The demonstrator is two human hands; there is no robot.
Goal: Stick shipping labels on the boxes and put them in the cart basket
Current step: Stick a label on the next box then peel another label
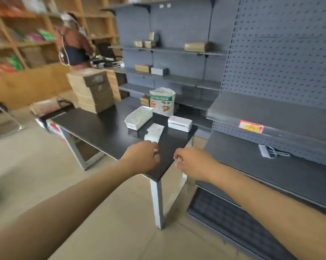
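A stack of brown cardboard boxes [94, 89] stands at the far left end of the black table [105, 128]. A white strip of shipping labels [154, 132] lies near the table's near corner. My left hand [142, 156] hovers over that corner with curled fingers right at the strip's near end; the blur hides whether it grips it. My right hand [189, 163] is beside it, just off the table edge, fingers curled with nothing plainly in them. A blurred cart basket [45, 107] sits past the table's left end.
On the table are a white mesh tray [138, 118], a white label printer [180, 123] and a printed bag [162, 102]. Grey metal shelving [271, 113] runs along the right, close to the table. Another person [74, 42] stands at the back counter.
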